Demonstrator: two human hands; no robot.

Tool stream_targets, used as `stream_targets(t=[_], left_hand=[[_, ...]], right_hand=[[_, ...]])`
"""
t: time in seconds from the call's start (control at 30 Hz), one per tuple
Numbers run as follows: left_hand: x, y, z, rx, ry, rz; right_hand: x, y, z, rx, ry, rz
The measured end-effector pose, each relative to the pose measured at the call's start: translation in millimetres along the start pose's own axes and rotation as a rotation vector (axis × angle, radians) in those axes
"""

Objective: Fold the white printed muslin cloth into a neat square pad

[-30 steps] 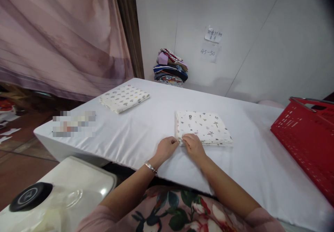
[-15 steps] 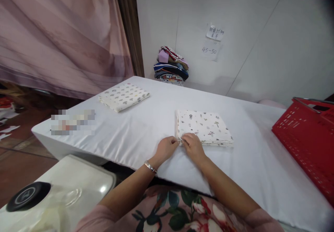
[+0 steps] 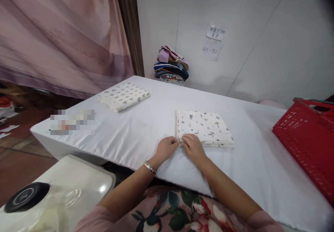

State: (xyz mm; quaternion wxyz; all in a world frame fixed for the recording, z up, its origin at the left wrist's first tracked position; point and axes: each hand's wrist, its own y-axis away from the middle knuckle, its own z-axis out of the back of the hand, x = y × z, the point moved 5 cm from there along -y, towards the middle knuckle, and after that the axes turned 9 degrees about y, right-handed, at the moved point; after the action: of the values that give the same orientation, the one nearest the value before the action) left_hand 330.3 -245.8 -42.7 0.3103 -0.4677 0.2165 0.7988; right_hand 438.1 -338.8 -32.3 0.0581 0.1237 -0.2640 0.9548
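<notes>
A folded white cloth [image 3: 200,122] printed with small palm trees lies in front of me on the white-covered table [image 3: 153,120]. At its near left corner, my left hand [image 3: 167,148] pinches the cloth's edge between thumb and fingers. Close beside it, my right hand [image 3: 193,148] is also closed on that corner, its fingers resting partly over the top layer. Both sets of fingertips nearly meet there, hiding the corner itself. Farther left on the table is a second folded cloth [image 3: 125,97] with grey mushroom-like prints, apart from my hands.
A red plastic basket [image 3: 305,138] stands at the table's right end. Stacked folded fabrics [image 3: 171,65] sit behind the far edge, against the wall. A blurred-out item [image 3: 73,122] lies near the left corner. At lower left is a white surface [image 3: 78,176] with a black round object [image 3: 27,197].
</notes>
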Motion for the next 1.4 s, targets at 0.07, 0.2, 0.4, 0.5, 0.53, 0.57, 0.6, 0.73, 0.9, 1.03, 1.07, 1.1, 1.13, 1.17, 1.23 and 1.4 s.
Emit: stream_targets(t=[0.07, 0.2, 0.4, 0.5, 0.53, 0.57, 0.6, 0.73, 0.9, 1.03, 1.07, 1.1, 1.13, 1.17, 1.23, 1.4], left_hand=[[1, 0, -0.7, 0.001, 0.001, -0.011], [2, 0, -1.7, -0.002, -0.015, -0.043], [1, 0, -1.7, 0.003, -0.061, -0.063], [0, 1, -0.8, -0.001, -0.074, -0.056], [-1, 1, -0.6, -0.001, -0.075, -0.054], [-1, 1, -0.4, -0.003, -0.074, -0.051], [-2, 1, -0.2, -0.005, -0.072, -0.047], [-2, 1, 1.0, -0.011, -0.049, -0.016], [0, -1, 1.7, 0.003, -0.010, 0.023], [2, -2, 1.2, 0.016, 0.001, 0.011], [2, -2, 1.0, 0.022, 0.007, 0.000], [3, -1, 0.7, 0.029, 0.017, -0.013], [3, -1, 0.5, 0.036, 0.028, -0.027], [3, -1, 0.2, 0.044, 0.038, -0.041], [4, 0, -0.1, 0.054, 0.053, -0.061], [5, 0, 0.0, 0.047, 0.063, -0.081]], right_hand=[[1, -1, 0, 0.009, 0.005, -0.013], [3, -4, 0, 0.050, 0.045, -0.056], [7, -15, 0, 0.163, 0.127, -0.070], [10, -19, -3, 0.201, 0.219, -0.063], [11, -20, -3, 0.203, 0.247, -0.055], [11, -21, -4, 0.197, 0.262, -0.049], [11, -21, -4, 0.183, 0.259, -0.042], [6, -17, 1, 0.092, 0.087, 0.029], [4, -10, 5, 0.099, 0.029, 0.141], [6, -9, 4, 0.157, 0.055, 0.151], [6, -9, 3, 0.162, 0.050, 0.145], [5, -9, 3, 0.165, 0.043, 0.138], [5, -10, 3, 0.165, 0.036, 0.130], [4, -10, 2, 0.164, 0.030, 0.123], [3, -10, 1, 0.155, 0.023, 0.115], [2, -12, 1, 0.122, -0.013, 0.087]])
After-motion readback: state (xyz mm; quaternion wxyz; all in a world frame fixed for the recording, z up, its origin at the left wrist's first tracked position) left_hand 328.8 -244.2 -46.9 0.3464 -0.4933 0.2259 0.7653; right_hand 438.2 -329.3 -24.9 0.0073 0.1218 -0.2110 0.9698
